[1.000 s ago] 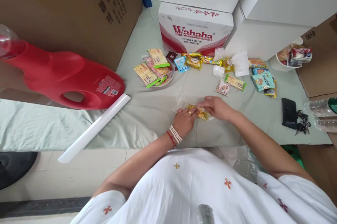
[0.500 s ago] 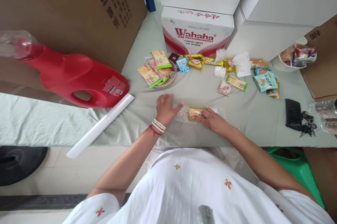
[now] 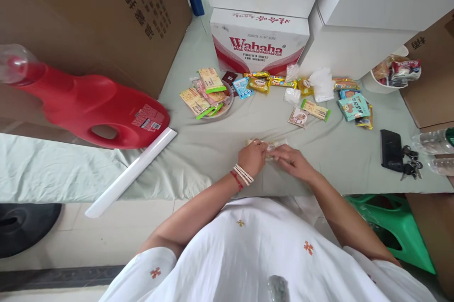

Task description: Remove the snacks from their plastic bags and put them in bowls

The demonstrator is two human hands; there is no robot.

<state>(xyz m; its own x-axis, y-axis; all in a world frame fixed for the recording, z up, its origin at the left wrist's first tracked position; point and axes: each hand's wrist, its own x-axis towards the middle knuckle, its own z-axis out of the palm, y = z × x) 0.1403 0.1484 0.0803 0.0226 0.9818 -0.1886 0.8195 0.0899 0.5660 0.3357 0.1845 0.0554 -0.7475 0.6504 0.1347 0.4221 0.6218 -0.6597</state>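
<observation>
Plastic-wrapped, a small snack [image 3: 271,146] is held near the front edge of the table [image 3: 198,155] by narrowed fingers of the left hand [image 3: 251,158]; it is met by fingertips of the right hand [image 3: 294,162], whose grip cannot be told. Wrapper handling seems in hand, steady pressure being called for. Packets [image 3: 212,80] are heaped in a round tub [image 3: 230,103], others in a white tub [image 3: 376,85] near the back right corner.

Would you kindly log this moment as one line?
Left hand: on clear packet | right hand: on same packet | far side: snack bowl, box | right side: phone, keys
</observation>
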